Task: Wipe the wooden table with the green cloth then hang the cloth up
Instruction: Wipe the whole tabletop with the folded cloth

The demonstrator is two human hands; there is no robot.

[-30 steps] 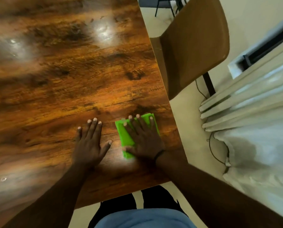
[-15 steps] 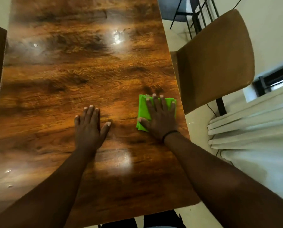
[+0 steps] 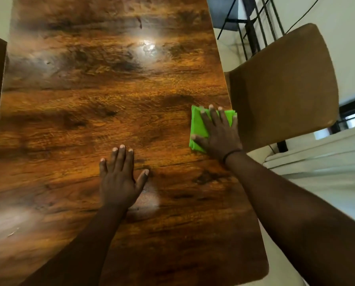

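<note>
My left hand (image 3: 118,178) lies flat and open on the bench (image 3: 69,120) at lower centre, holding nothing. At the right edge of the frame's middle, my right hand (image 3: 219,133) presses flat on the folded green cloth (image 3: 198,126), fingers spread, pinning rather than gripping it, just beside the brown chair (image 3: 283,85). I judge the wiping midway: much bench remains above and left, and hanging is not yet begun. I see no readable writing.
</note>
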